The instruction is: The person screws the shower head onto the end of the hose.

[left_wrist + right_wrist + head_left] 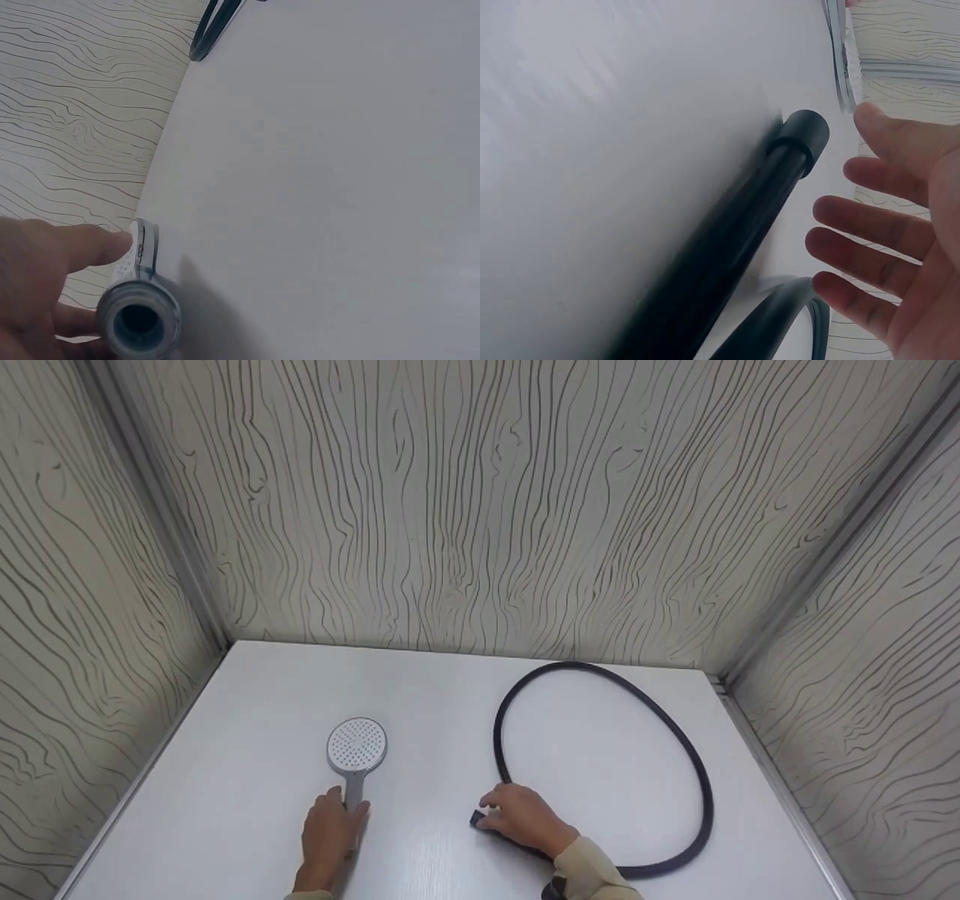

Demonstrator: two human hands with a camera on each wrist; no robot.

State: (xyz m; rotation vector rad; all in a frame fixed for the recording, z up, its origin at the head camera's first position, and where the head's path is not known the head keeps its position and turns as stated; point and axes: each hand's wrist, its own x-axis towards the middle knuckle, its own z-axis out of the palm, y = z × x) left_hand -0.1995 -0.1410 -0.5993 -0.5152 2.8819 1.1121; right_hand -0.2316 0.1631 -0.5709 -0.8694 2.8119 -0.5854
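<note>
Pale walls (450, 510) printed with dark wood-grain lines rise on the far, left and right sides, with grey metal strips (847, 525) running along the corners where they meet. Between them lies a white, glossy bench (427, 697). A black hose (708, 802) forms a wide loop on its right half, reaching almost to the far edge and passing beside the right hand and sleeve on the near side. A grey shower head (356, 745) is on the left half, its round, pale, dotted face upward and its handle (353, 791) pointing toward the near side. A beige sleeve (592, 870) covers the right forearm at the near edge. The left hand (326, 832) is at the handle, thumb on its right side and the other fingers on its left; whether they clamp it or only straddle it cannot be told. The right hand (525, 816) is at the near left part of the loop, its fingers spread apart and curled round nothing, just beside the hose's end; the right wrist view shows a gap between them. A dark band (555, 887) sits at that wrist. The hose's end carries a short, wider black collar (808, 133), which points left toward the shower head, well apart from it. Smallest is the round opening (140, 321) in the near end of the handle, seen from the left wrist.
</note>
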